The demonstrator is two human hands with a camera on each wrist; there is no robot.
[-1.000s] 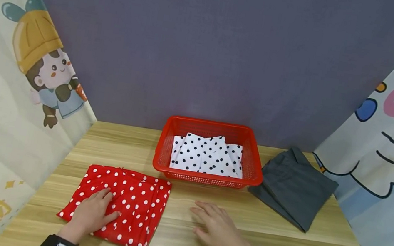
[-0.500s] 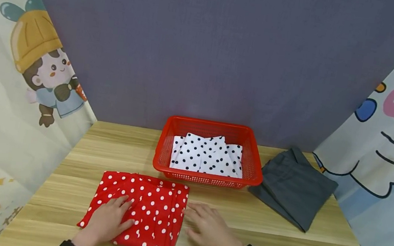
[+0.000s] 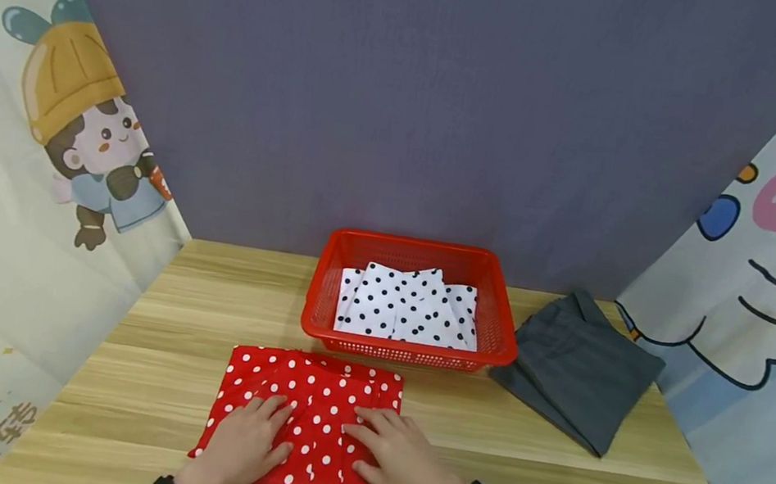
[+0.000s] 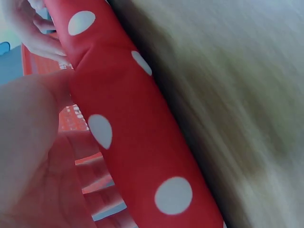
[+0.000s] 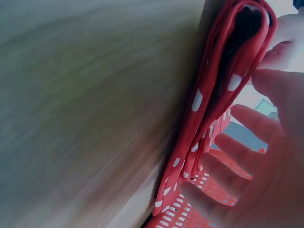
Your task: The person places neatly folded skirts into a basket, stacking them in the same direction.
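A red cloth with white polka dots (image 3: pixel 329 399), folded into a flat rectangle, lies on the table in front of the basket. My left hand (image 3: pixel 243 438) rests on its left part with the fingers spread and straight. On the cloth's right part lies my right hand (image 3: pixel 400 455), fingers extended and touching the top. The right wrist view shows the folded edge (image 5: pixel 228 90) with several layers and a loop-shaped gap between them. In the left wrist view the rounded near fold (image 4: pixel 128 114) runs beside the thumb and fingers.
A red plastic basket (image 3: pixel 407 350) stands at the back of the wooden table (image 3: pixel 202 290), holding a folded white cloth with black dots (image 3: pixel 409 307). Right of the basket lies a folded dark grey cloth (image 3: pixel 579 368). A grey-blue panel (image 3: pixel 421 114) rises behind the table.
The red polka-dot cloth has slid to the right together with my left hand, ending up in front of the basket. My right hand has moved slightly left and now lies on the cloth.
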